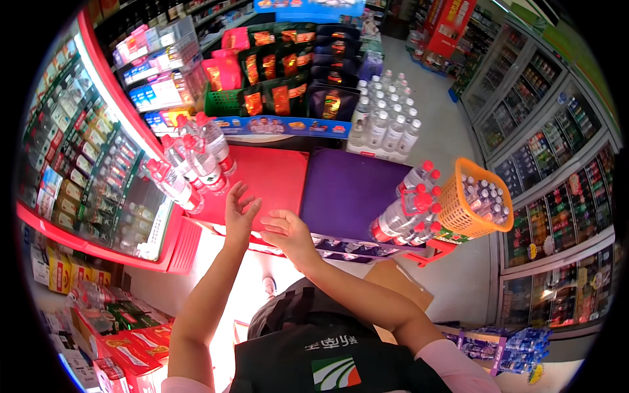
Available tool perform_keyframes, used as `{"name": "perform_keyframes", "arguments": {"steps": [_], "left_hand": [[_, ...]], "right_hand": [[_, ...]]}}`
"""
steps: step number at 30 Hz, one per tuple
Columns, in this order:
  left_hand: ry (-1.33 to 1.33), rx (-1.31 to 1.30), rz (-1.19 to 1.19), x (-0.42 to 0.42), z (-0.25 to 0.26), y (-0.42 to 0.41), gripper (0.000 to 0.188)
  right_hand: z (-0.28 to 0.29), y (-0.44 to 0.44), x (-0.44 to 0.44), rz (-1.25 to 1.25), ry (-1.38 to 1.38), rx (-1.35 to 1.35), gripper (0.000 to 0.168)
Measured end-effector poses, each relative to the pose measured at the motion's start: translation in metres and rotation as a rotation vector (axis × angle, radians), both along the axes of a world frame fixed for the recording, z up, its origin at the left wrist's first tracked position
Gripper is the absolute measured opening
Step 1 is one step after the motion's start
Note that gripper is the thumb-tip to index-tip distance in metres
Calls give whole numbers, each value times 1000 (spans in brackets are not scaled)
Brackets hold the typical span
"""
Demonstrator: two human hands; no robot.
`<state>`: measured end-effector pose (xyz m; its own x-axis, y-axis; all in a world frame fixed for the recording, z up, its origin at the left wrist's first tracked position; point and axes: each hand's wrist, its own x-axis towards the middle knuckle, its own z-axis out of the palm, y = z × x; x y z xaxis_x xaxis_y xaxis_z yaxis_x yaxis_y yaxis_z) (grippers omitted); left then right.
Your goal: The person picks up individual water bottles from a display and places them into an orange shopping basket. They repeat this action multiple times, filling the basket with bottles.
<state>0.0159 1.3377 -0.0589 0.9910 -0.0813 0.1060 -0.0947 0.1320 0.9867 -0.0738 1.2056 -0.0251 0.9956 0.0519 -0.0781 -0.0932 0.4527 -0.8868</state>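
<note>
My left hand is raised before me with its fingers apart and nothing in it. Close beside it, my right hand is also bare of any object, its fingers loosely curved. Both hover at the front edge of a red display top. Several clear plastic bottles with red caps stand on its left side, beyond my left hand. To the right lies a purple display top. At its right end are more red-capped bottles, large and small together.
Snack pouches fill a rack behind the tops. White-capped water bottles stand right of it. An orange plastic basket holds small bottles. A lit drinks cooler borders the left; glass-door fridges line the right. Flattened cardboard lies on the floor.
</note>
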Motion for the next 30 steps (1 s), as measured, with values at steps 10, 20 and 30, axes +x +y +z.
{"name": "perform_keyframes", "arguments": {"steps": [10,20,30], "left_hand": [[-15,44,161,81,20,115,66],[-24,103,50,138,-1,174,80],[-147,83,-11,178,5,174,82]], "right_hand": [[7,102,82,-64,-30,6,35],[-2,167,157,-180,-119,-2,32],[10,185,221,-261,-168,-325,41]]}}
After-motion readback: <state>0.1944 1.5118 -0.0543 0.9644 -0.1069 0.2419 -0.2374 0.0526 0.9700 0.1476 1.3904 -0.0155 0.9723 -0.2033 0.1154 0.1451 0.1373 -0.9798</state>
